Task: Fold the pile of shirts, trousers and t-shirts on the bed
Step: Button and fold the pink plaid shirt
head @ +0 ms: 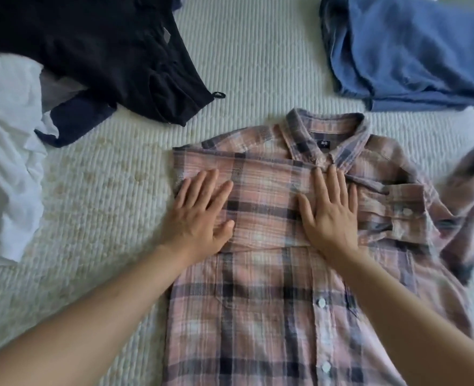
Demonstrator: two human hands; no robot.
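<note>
Both hands, left hand (199,211) and right hand (331,211), press flat with fingers straight on the plaid shirt (272,288), gripping nothing. Shirt lies on the bed (105,190), one sleeve folded across its chest.

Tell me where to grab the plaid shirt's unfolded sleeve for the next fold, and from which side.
Probably at the buttoned cuff of the plaid shirt, coming from the person's right. The left side is already folded in, under the flat left hand; the right sleeve lies bunched past the right hand, its cuff lying on top and exposed. Pinch it there.
</note>
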